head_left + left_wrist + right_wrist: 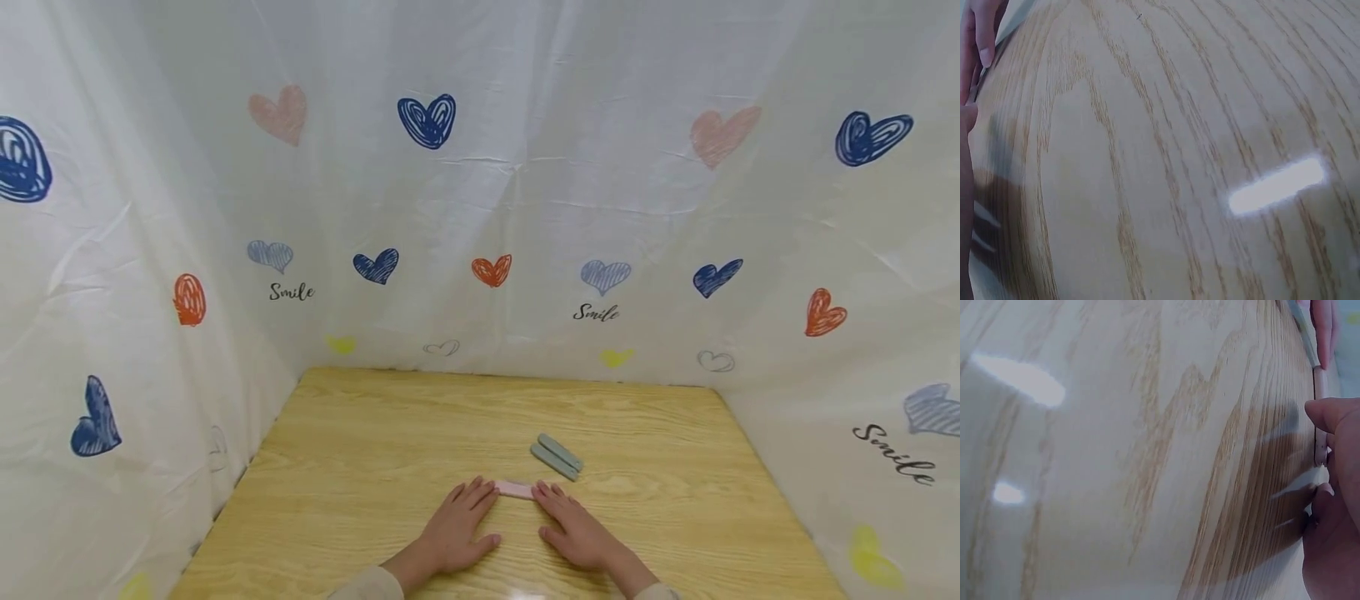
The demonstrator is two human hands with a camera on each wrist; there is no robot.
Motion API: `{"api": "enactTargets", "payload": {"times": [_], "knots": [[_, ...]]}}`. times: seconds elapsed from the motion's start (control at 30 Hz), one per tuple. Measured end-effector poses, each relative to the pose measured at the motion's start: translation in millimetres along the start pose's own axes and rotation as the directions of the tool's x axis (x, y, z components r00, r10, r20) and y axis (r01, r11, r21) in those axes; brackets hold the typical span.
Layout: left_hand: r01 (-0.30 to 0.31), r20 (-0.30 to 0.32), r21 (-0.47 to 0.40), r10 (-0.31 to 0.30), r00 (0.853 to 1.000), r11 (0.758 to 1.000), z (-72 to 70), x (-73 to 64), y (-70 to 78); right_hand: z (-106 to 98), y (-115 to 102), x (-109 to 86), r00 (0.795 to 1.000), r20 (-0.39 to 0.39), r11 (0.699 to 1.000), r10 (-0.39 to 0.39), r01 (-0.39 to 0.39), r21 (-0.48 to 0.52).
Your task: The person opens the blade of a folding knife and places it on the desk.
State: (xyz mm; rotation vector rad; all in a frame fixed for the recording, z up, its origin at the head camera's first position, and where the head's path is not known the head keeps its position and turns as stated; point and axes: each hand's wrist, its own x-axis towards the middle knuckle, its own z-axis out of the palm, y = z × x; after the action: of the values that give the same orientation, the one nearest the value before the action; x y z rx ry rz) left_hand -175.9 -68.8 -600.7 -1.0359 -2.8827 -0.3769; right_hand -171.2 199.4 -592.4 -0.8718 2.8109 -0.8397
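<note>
A slim pink bar (515, 489) lies flat on the wooden table between the two hands. The left hand (459, 529) has its fingers stretched out, the tips at the bar's left end. At the other end are the fingertips of the right hand (577, 527), also extended, with the thumb held apart. Behind the right hand lie two grey-green flat bars with rounded ends, a front one (553, 462) and a rear one (560, 451), side by side at a slant. In the right wrist view the pink bar (1320, 394) shows edge-on, partly hidden by the right hand (1341, 481).
The wood-grain table (375, 433) carries bright light reflections near its front. A white curtain (517, 200) printed with hearts and "Smile" surrounds it at the back and both sides.
</note>
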Motion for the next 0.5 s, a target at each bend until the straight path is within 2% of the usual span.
{"api": "enactTargets", "payload": {"times": [0.13, 0.27, 0.5], "knots": [[-0.022, -0.041, 0.044, 0.023, 0.999, 0.999, 4.1, -6.7, -1.0, 1, -1, 4.1, 0.999, 0.047, 1.0, 0.015, -0.015, 0.017], [-0.036, -0.08, 0.037, 0.039, 0.996, 0.999, 9.5, -12.1, -0.9, 3, -3, 9.1, 0.996, 0.085, 0.999, 0.027, -0.029, 0.023], [-0.019, -0.128, -0.001, 0.019, 0.992, 1.0, 10.9, -2.9, -2.3, 2, -3, 14.3, 0.998, 0.059, 1.0, -0.017, 0.018, -0.021]]}}
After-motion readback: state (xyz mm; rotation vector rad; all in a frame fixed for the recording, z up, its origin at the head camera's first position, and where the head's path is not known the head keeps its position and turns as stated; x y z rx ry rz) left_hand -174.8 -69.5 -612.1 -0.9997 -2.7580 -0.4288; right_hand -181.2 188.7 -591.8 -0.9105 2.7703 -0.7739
